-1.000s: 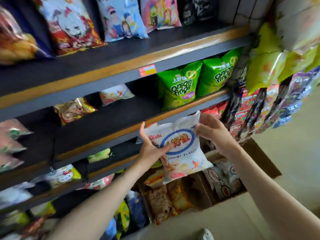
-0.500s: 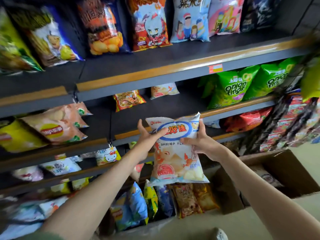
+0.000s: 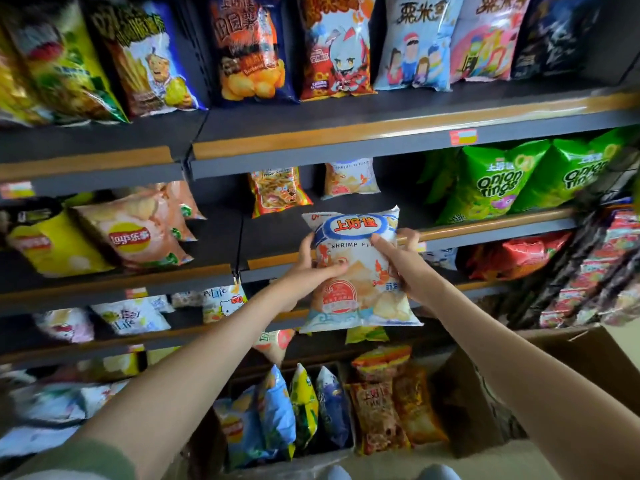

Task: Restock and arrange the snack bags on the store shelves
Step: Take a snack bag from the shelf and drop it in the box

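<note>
You hold the white shrimp-flavour chip bag [image 3: 356, 271] upright in the air with both hands, in front of the wood-coloured front strip of the middle shelf [image 3: 485, 226] and not resting on it. Your left hand [image 3: 304, 271] grips the bag's left side, thumb laid across the front and the other fingers curled behind. Your right hand [image 3: 403, 268] pinches the right side, one finger pressed on the printed front and the rest wrapped round the edge. The shelving is dark grey, in tiers, each board faced with an orange-brown strip. The top shelf [image 3: 346, 114] carries a red and yellow price label [image 3: 463, 137] on its rail and a row of large snack bags [image 3: 332, 46] standing along it. Deep on the middle shelf, behind the bag you hold, stands a smaller matching shrimp bag [image 3: 349, 178] with a prawn cracker bag [image 3: 277, 192] just beside it. To the right on that same shelf lean green onion rings bags [image 3: 491, 181]. In the bay to the left lie Lay's bags [image 3: 131, 233]. Strips of small packets [image 3: 602, 271] hang at the far right. Down on the pale floor [image 3: 460, 462], more bags [image 3: 301, 410] stand upright in a container whose walls are hard to make out, and an open cardboard box [image 3: 571, 365] sits beside it.
</note>
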### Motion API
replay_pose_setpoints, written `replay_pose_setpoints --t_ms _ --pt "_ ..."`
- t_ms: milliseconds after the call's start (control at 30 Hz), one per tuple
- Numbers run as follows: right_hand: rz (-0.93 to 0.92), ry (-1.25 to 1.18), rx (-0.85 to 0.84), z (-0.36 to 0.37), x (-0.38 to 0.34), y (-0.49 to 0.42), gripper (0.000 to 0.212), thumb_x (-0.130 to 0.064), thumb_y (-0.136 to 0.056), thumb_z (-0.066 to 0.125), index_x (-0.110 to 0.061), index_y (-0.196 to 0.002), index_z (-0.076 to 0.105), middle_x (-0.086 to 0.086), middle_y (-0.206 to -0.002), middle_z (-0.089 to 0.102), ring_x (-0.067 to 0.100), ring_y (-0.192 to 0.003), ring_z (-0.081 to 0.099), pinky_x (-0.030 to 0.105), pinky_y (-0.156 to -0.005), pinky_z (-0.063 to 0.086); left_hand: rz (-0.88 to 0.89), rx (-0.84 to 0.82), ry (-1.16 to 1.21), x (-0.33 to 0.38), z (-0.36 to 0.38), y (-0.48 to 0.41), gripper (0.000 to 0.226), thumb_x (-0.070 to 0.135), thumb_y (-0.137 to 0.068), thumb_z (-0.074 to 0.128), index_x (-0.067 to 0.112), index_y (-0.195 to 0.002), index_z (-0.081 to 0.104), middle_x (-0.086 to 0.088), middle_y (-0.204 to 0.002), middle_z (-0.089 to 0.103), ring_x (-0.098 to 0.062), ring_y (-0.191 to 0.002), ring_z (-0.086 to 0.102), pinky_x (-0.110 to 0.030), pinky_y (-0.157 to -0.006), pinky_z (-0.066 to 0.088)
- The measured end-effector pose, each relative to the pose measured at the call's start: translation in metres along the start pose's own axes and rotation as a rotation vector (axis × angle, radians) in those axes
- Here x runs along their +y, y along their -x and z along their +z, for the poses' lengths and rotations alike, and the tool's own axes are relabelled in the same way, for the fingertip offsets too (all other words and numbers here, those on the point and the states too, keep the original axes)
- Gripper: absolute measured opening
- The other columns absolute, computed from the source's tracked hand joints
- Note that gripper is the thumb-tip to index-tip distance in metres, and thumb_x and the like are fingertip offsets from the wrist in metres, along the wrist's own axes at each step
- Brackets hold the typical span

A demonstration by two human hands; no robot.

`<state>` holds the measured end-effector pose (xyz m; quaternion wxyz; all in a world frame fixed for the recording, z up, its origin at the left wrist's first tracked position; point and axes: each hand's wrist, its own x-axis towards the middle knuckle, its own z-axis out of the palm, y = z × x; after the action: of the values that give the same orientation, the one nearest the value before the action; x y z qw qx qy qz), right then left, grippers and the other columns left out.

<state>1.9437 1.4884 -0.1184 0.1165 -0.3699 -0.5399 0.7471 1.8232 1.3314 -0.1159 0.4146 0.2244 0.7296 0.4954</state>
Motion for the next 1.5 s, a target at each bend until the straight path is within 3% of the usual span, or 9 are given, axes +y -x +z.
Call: replay_pose_setpoints --t_ms 133,233,533,700,900,1033,1233,1400,1500 --pt "-0.102 0.202 -0.222 -0.013 0.011 -0.026 0.095 -0.037 -0.078 0.075 -0.038 -0.147 0.010 -0.003 -0.130 0.058 0.016 -0.102 0.067 0.030 -0.072 0.055 0.036 0.079 0.063 -0.009 0.005 -0.025 0.092 0.034 -0.083 0.072 0.040 -0.146 0.005 0.005 -0.136 0.045 -0.006 -0.102 0.053 -0.022 -0.070 0.044" --pt "-0.197 0.287 -0.295 -0.019 0.012 -0.050 0.108 -0.030 -0.074 0.079 -0.039 -0.149 0.003 -0.012 -0.140 0.047 0.007 -0.116 0.057 0.021 -0.079 0.050 0.104 0.124 0.085 -0.012 0.003 -0.052 0.093 0.035 -0.080 0.075 0.040 -0.145 0.009 0.004 -0.138 0.045 -0.012 -0.112 0.054 -0.026 -0.082 0.049" --pt "-0.408 0.179 -0.317 -0.017 0.005 -0.131 0.090 -0.014 -0.078 0.075 -0.029 -0.143 0.015 -0.004 -0.129 0.055 0.012 -0.109 0.063 0.036 -0.088 0.055 0.235 0.317 0.172 -0.019 0.005 -0.120 0.098 0.049 -0.077 0.074 0.039 -0.147 0.006 0.008 -0.128 0.048 -0.018 -0.114 0.056 -0.041 -0.100 0.046" --pt "-0.459 0.181 -0.294 -0.005 -0.007 -0.164 0.078 -0.017 -0.080 0.075 -0.019 -0.136 0.020 0.001 -0.119 0.059 0.015 -0.104 0.066 0.039 -0.093 0.053 0.241 0.547 0.242 -0.009 0.005 -0.153 0.087 0.052 -0.076 0.068 0.031 -0.141 0.013 -0.003 -0.118 0.056 -0.025 -0.102 0.062 -0.045 -0.093 0.051" --pt "-0.452 0.394 -0.512 -0.022 -0.023 -0.208 0.131 -0.034 -0.059 0.090 -0.037 -0.149 -0.006 -0.003 -0.137 0.052 0.016 -0.119 0.057 0.047 -0.107 0.041 0.372 0.494 0.152 0.007 -0.009 -0.178 0.052 0.039 -0.089 0.063 0.028 -0.126 0.028 0.015 -0.100 0.047 -0.002 -0.085 0.057 -0.019 -0.067 0.051" --pt "-0.480 0.433 -0.532 -0.029 -0.033 -0.225 0.141 -0.029 -0.057 0.090 -0.041 -0.146 -0.019 -0.005 -0.141 0.047 0.016 -0.121 0.056 0.048 -0.105 0.042 0.401 0.292 0.198 0.013 -0.021 -0.195 0.065 0.024 -0.085 0.069 0.032 -0.134 0.028 0.005 -0.123 0.048 -0.012 -0.107 0.057 -0.035 -0.089 0.053" --pt "-0.567 0.551 -0.474 -0.032 -0.022 -0.245 0.137 -0.021 -0.061 0.089 -0.039 -0.147 -0.017 -0.004 -0.148 0.036 0.017 -0.125 0.052 0.049 -0.099 0.048 0.355 0.206 0.119 -0.007 -0.028 -0.220 0.075 0.003 -0.087 0.064 0.044 -0.133 0.020 -0.001 -0.145 0.039 -0.018 -0.126 0.045 -0.034 -0.089 0.048" --pt "-0.595 0.643 -0.504 -0.031 0.001 -0.257 0.126 0.003 -0.079 0.071 -0.047 -0.138 -0.029 -0.008 -0.153 0.019 0.013 -0.130 0.044 0.018 -0.087 0.051 0.348 0.289 0.102 -0.024 -0.037 -0.224 0.086 0.002 -0.087 0.064 0.042 -0.141 0.010 -0.003 -0.148 0.037 -0.020 -0.127 0.044 -0.041 -0.099 0.045" --pt "-0.629 0.688 -0.529 -0.032 0.005 -0.261 0.125 0.005 -0.080 0.069 -0.051 -0.137 -0.026 -0.012 -0.151 0.019 0.006 -0.128 0.045 0.022 -0.091 0.051 0.363 0.310 0.055 -0.030 -0.050 -0.221 0.092 0.008 -0.088 0.065 0.043 -0.143 0.001 -0.005 -0.151 0.032 -0.020 -0.133 0.039 -0.047 -0.107 0.039"
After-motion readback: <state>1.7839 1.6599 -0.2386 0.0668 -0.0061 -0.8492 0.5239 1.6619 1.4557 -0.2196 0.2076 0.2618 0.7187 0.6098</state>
